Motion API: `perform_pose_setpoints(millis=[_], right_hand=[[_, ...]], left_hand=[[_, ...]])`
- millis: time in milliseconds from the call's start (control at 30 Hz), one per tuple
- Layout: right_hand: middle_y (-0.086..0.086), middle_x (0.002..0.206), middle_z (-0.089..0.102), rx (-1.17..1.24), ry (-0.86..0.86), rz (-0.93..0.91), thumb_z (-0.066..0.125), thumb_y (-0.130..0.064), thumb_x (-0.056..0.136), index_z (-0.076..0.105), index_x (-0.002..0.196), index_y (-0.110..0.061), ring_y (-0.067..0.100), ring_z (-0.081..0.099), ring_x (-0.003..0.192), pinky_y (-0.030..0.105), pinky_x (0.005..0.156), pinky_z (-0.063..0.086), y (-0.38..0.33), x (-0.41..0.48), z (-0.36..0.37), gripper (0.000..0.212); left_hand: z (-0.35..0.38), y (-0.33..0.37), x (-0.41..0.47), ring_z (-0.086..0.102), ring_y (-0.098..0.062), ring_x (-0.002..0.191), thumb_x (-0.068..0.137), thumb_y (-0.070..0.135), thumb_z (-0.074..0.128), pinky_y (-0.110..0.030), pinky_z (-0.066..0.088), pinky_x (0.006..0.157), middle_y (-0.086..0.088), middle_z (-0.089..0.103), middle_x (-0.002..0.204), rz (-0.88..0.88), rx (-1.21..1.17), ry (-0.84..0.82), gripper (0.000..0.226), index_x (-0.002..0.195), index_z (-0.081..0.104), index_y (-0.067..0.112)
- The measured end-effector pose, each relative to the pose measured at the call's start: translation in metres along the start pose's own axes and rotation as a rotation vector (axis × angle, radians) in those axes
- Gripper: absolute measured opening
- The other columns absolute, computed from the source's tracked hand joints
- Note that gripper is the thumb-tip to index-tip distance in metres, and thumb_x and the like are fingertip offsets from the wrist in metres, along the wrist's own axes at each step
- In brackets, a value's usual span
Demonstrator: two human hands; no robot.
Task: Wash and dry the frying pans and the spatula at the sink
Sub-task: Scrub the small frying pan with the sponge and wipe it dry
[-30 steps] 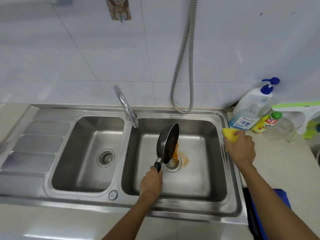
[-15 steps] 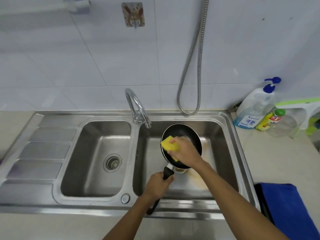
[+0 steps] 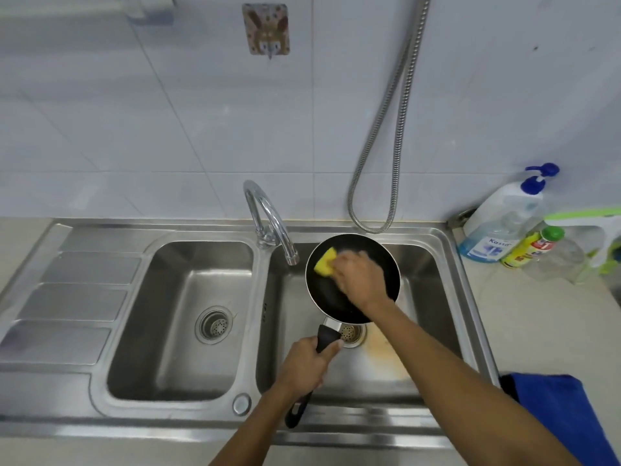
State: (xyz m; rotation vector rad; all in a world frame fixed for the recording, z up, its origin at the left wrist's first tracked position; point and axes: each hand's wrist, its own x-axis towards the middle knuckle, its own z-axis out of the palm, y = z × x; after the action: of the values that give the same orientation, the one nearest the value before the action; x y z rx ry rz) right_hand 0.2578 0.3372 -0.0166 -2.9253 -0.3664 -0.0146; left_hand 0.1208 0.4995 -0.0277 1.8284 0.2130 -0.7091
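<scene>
Pressing down into the pan, the right hand (image 3: 361, 280) has its fingers curled over a yellow sponge (image 3: 325, 262), gripping it against the black inner face of the frying pan (image 3: 322, 297); the fingers are a little blurred. The sponge sits at the pan's upper left, the side closest to the faucet (image 3: 268, 216). The left hand (image 3: 304, 366) is clenched around the pan's black handle (image 3: 327, 338), whose looped end pokes out below the wrist. The pan is held face up, just right of the faucet's spout, above the right basin (image 3: 420, 280) of the steel sink (image 3: 100, 237). Right under the pan, by the handle joint, the basin's drain strainer (image 3: 349, 332) peeks out, with an orange-brown stain (image 3: 383, 354) on the basin floor beside it. Left of the faucet lies the left basin (image 3: 188, 297). Behind and right of the faucet a metal hose (image 3: 386, 146) loops down the tiled wall. Further right stand a pump bottle (image 3: 500, 223) and a yellow bottle (image 3: 531, 245) with a green cap, touching each other. A blue cloth (image 3: 564, 408) lies well right of the faucet, at the counter's near edge.
</scene>
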Motion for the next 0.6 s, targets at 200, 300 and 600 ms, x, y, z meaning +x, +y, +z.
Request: perform_pose_setpoints(millis=[200,300,600], right_hand=[[-0.001,0.109,0.066,-0.126,-0.143,0.036,0.061,-0.021,0.087,0.071,0.109,-0.024,0.027,0.058,0.105,0.034,0.083,0.05,0.015,-0.036,-0.011,0.024],[-0.002,0.106,0.065,0.07,-0.235,-0.047,0.058,-0.025,0.091,0.071,0.102,-0.027,0.029,0.059,0.1,0.035,0.074,0.053,-0.024,-0.055,-0.001,0.017],[0.004,0.114,0.063,-0.195,-0.202,0.153,0.062,-0.014,0.084,0.069,0.111,-0.019,0.03,0.06,0.107,0.036,0.084,0.05,0.01,-0.022,-0.012,0.028]], left_hand=[[-0.016,-0.002,0.006,0.048,-0.015,0.04,0.098,0.045,0.064,-0.026,0.044,0.048,0.001,0.051,0.047,0.003,-0.004,0.017,0.042,0.07,0.051,0.016],[-0.01,-0.003,0.008,0.052,-0.017,0.043,0.098,0.047,0.062,-0.029,0.046,0.05,0.001,0.054,0.051,-0.002,0.049,-0.03,0.039,0.075,0.055,0.016],[-0.015,-0.011,0.0,0.046,-0.018,0.039,0.097,0.045,0.065,-0.026,0.041,0.048,-0.001,0.049,0.047,-0.049,-0.037,0.015,0.042,0.072,0.05,0.014]])
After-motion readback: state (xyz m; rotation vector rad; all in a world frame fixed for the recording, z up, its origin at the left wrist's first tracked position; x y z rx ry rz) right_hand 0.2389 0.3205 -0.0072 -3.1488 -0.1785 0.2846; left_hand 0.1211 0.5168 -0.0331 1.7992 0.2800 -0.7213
